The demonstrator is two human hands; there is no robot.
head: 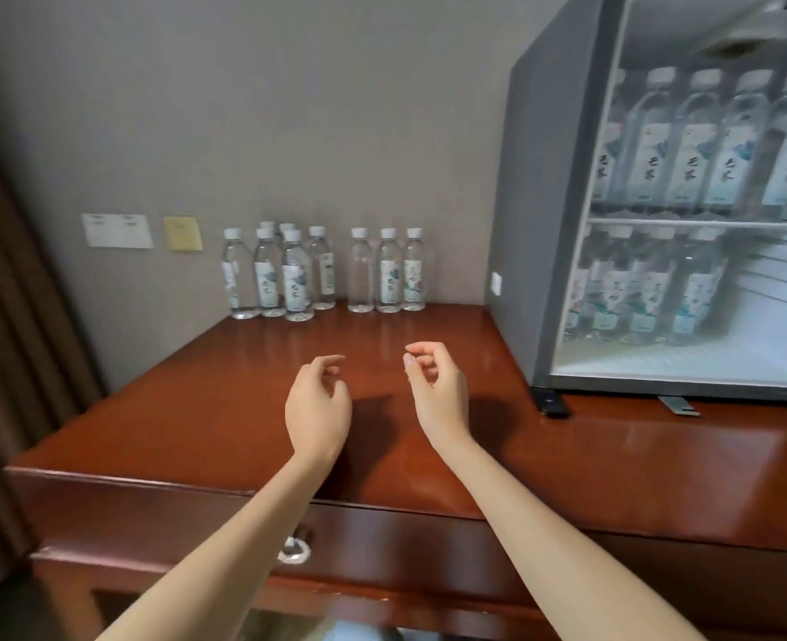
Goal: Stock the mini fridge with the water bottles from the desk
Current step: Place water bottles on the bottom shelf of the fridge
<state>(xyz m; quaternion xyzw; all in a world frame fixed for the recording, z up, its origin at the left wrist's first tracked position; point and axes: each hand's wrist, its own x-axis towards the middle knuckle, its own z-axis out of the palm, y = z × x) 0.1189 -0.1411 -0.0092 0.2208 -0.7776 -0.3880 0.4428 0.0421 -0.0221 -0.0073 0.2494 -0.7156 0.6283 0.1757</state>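
Grey wall (289,108), brown curtain (7,363) at left, white plate (117,230) beside yellow plate (183,234), glossy reddish desk (197,409)

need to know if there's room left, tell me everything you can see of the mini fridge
The mini fridge is a grey box standing upright on the right end of the wooden desk on black feet. Inside, a wire shelf holds a row of labelled water bottles; more bottles stand below at the left, with bare floor at the right.
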